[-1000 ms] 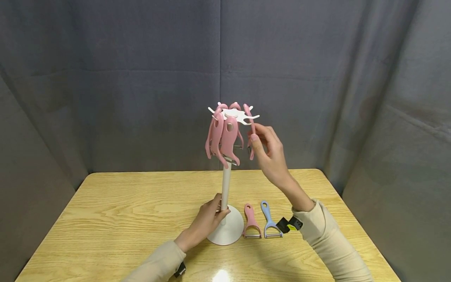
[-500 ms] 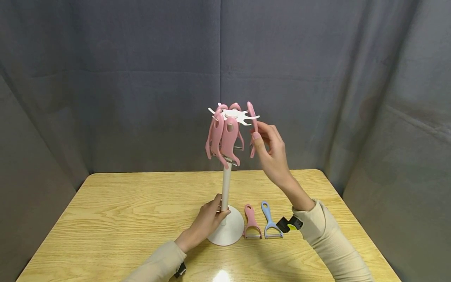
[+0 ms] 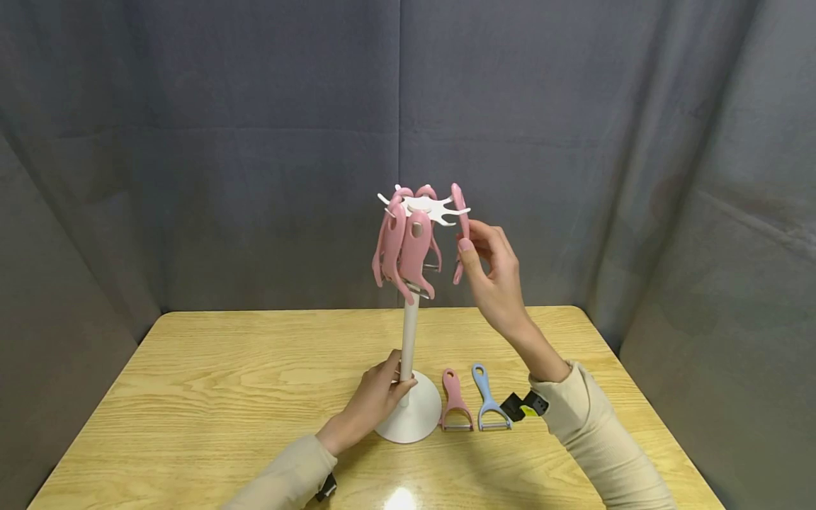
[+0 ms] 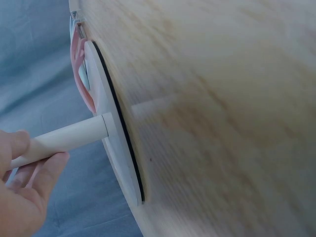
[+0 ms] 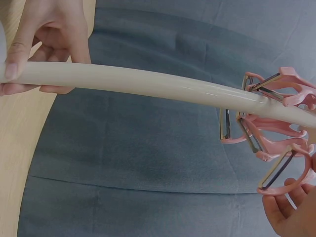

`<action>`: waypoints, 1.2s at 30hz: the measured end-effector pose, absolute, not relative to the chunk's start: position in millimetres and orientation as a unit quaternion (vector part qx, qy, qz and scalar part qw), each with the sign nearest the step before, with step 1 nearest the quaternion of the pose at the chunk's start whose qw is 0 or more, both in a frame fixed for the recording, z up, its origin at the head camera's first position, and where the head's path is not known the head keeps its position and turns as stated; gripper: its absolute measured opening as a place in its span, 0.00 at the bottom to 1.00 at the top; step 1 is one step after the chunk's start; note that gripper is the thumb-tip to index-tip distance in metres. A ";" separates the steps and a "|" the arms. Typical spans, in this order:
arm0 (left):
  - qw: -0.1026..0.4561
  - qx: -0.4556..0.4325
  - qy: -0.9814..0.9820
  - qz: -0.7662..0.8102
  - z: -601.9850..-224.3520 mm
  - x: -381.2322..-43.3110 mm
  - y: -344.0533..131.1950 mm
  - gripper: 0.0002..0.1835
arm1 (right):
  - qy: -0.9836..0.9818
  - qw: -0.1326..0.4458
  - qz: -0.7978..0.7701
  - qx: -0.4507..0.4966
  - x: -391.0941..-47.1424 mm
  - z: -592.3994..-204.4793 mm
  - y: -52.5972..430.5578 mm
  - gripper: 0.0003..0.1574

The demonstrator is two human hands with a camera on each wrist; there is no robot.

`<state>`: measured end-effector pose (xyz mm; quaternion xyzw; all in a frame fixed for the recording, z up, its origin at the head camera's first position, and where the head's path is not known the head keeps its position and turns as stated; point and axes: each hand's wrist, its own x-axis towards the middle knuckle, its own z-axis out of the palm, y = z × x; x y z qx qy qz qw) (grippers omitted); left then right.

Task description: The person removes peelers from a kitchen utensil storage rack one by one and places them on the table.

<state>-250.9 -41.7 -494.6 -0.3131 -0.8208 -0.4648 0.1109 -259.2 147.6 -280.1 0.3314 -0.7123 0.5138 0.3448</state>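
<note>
A white stand (image 3: 409,333) with a round base rises from the table, its top a ring of curved hooks (image 3: 427,207). Low on the pole, my left hand (image 3: 370,404) grips it between thumb and fingers. Several pink Y-shaped peelers (image 3: 415,248) hang from the hooks, blades down. At the right side of the ring, my right hand (image 3: 497,276) pinches another pink peeler (image 3: 464,225) by its handle. That peeler's top end is beside a hook tip; I cannot tell whether the hook passes through its hole. The right wrist view shows its blade (image 5: 277,170).
On the wooden table (image 3: 255,382), a pink peeler (image 3: 452,389) and a light blue peeler (image 3: 482,386) lie right of the stand's base (image 3: 414,425). The pink one is close to the base. Grey curtains (image 3: 255,177) enclose the table's back and sides.
The right hand has moved its pink peeler slightly right and up, away from the ring's centre. The left hand keeps its grip on the pole, and the other peelers stay in place.
</note>
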 end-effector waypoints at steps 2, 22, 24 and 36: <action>0.106 -0.313 -0.819 -0.468 -494.5 -250.9 -41.2 0.17 | -0.715 0.343 0.512 0.328 -251.4 -274.4 145.3 0.17; 0.097 -0.315 -0.817 -0.473 -491.9 -246.9 -40.7 0.17 | -0.703 0.351 0.517 0.339 -270.5 -291.4 156.6 0.20; 0.094 -0.315 -0.817 -0.474 -491.7 -246.5 -40.6 0.17 | -0.704 0.352 0.515 0.339 -270.4 -291.9 156.9 0.20; 0.098 -0.314 -0.818 -0.472 -492.3 -245.5 -39.2 0.17 | -0.710 0.358 0.506 0.336 -253.0 -279.4 151.2 0.17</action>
